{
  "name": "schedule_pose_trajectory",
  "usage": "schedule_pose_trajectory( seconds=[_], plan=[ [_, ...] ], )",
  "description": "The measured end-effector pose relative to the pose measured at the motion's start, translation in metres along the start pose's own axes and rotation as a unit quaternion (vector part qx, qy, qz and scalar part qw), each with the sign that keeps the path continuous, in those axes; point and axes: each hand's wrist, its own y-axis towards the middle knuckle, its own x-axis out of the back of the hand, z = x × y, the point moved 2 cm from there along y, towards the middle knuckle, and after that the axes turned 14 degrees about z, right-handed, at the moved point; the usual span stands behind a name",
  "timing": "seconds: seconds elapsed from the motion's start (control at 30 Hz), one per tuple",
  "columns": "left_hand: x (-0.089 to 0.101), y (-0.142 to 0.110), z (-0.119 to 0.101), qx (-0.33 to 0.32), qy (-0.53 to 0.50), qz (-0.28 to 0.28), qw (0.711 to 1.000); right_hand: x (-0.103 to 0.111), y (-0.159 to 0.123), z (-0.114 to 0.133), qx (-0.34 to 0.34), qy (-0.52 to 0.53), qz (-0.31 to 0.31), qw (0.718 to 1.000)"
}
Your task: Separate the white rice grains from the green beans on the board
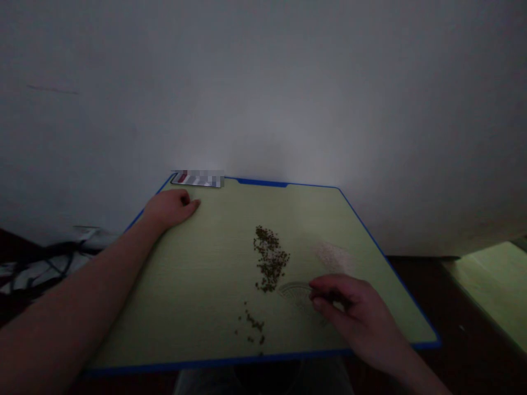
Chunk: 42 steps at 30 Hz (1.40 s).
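My left hand [171, 207] rests on the far left of the pale, blue-edged table [214, 247], fingers loosely curled in and thumb out, with nothing visible in it. At the near right, my right hand [349, 312] is closed in a pinch, thumb against fingertips; whatever lies between them is too small to make out. Beside those fingertips is a faint, fan-shaped, protractor-like figure [294, 289], partly covered by the hand. Small dark brown grains lie in a heap [269, 260] mid-table. A pale, fine-grained pile [334, 258] lies behind my right hand.
A flat phone-like object [197, 179], partly blurred out, lies at the far left corner. Several stray grains [254, 322] are scattered near the front edge. A wall rises behind the table, and dark cables [61, 258] are on the left.
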Motion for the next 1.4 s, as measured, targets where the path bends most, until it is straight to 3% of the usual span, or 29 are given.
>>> schedule_pose_trajectory(
  seconds=[0.27,0.43,0.7,0.93,1.17,1.4],
  plan=[
    [0.000,0.004,-0.005,-0.003,0.038,0.041,0.998,0.004,0.003,0.003,0.011,-0.003,-0.007,1.000],
    [-0.006,-0.011,-0.013,-0.013,0.046,0.021,0.999,-0.006,0.017,0.013,0.021,0.002,0.011,1.000],
    [-0.012,-0.024,-0.007,-0.037,0.022,0.001,0.999,-0.025,0.077,0.041,0.033,-0.015,0.056,0.998],
    [-0.013,-0.024,-0.004,-0.049,-0.008,0.001,0.999,-0.037,0.131,0.043,0.035,-0.074,0.116,0.990],
    [-0.014,-0.021,0.000,-0.064,-0.040,-0.009,0.997,-0.048,0.133,0.040,0.028,-0.097,0.153,0.983],
    [-0.014,-0.023,-0.001,-0.062,-0.038,-0.009,0.997,-0.063,0.129,0.051,0.067,-0.107,0.216,0.968]
  ],
)
